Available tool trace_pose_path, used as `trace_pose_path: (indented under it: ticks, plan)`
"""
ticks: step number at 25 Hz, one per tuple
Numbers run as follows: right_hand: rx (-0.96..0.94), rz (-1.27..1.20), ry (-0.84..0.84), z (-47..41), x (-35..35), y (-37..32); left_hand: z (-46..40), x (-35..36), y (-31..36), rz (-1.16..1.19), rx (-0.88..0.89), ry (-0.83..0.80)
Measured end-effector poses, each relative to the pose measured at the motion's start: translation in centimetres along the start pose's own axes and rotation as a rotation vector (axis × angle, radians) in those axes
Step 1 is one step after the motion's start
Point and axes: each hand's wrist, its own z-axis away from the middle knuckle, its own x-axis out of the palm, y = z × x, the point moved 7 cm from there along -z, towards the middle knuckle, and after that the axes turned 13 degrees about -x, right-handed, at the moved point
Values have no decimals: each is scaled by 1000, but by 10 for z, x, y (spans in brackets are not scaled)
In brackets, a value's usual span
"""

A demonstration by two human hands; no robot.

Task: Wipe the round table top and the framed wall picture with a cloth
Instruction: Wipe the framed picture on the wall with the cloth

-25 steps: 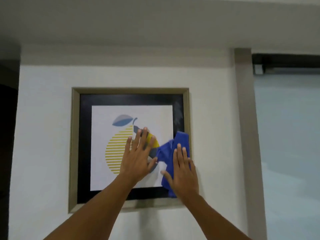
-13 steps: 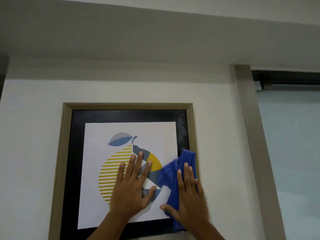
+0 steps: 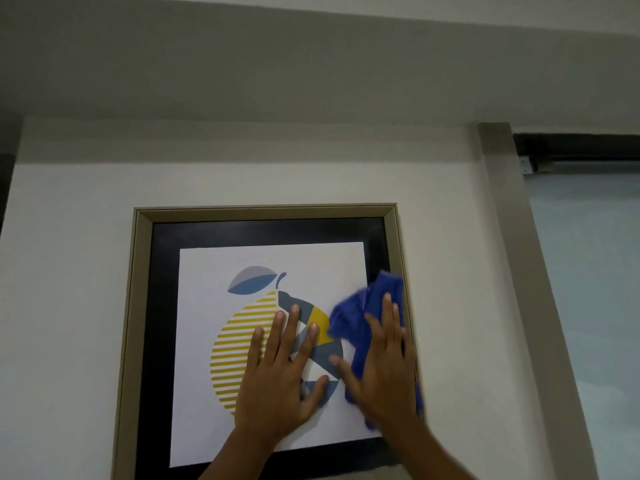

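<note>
Upward along the framed picture (image 3: 266, 337) the blue cloth (image 3: 372, 317) has slid, pressed flat under the open right hand (image 3: 384, 368) at the right edge; the left hand (image 3: 277, 379) lies spread and empty, steadying the print. Best keep pressure light so it doesn't swing. Right, a door frame (image 3: 512, 271) stands clear; the table is out of view
</note>
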Motion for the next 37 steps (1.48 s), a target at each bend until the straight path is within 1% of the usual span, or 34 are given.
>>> trace_pose_path:
  ticks: [2, 3, 5, 7, 10, 12, 14, 16, 18, 20, 22, 24, 26, 29, 32, 34, 35, 37]
  plan:
    - [-46, 80, -74, 56, 8, 0, 0, -3, 2, -21, -4, -3]
    - [-69, 110, -120, 71, 9, 1, -1, -4, 3, -29, -5, -10]
    - [-87, 135, -164, 72, 11, 4, -2, -5, 3, -14, -4, -30]
    - [-97, 105, -148, 42, 9, 4, -2, -4, 2, 10, -7, -32]
    - [-111, 67, -98, -41, -6, 3, -1, -1, 2, 4, -9, -44]
    - [-127, 101, -88, -96, -16, 3, -1, 0, 0, -10, -10, -49]
    - [-119, 149, -85, -118, -18, 4, -1, 2, -1, -7, -9, -45]
    - [-87, 144, -70, -101, -12, 3, -1, 3, 0, 8, -6, -28]
    - [-38, 91, -99, -48, -1, 2, 1, 1, 2, 18, 6, -10]
    - [-20, 122, -167, 20, 6, 1, 2, -4, 3, 20, 9, -3]
    - [-79, 191, -247, 71, 5, 0, 2, -8, 4, -1, 12, -6]
    - [-140, 202, -260, 81, 1, 1, 1, -8, 4, -7, 9, -19]
    - [-177, 171, -220, 49, -3, 1, -1, -5, 3, -8, 10, -25]
    - [-177, 131, -154, -39, -14, 3, 1, -2, 1, -15, 12, 3]
    - [-174, 196, -110, -118, -25, 6, 0, -1, 1, -24, 3, 10]
    - [-157, 204, -74, -133, -26, 5, 1, 0, 0, -22, 6, 40]
    - [-145, 188, -53, -127, -24, 5, 2, -1, 1, -20, 11, 57]
    - [-96, 130, -41, -80, -16, 2, 4, -3, 3, -12, 24, 78]
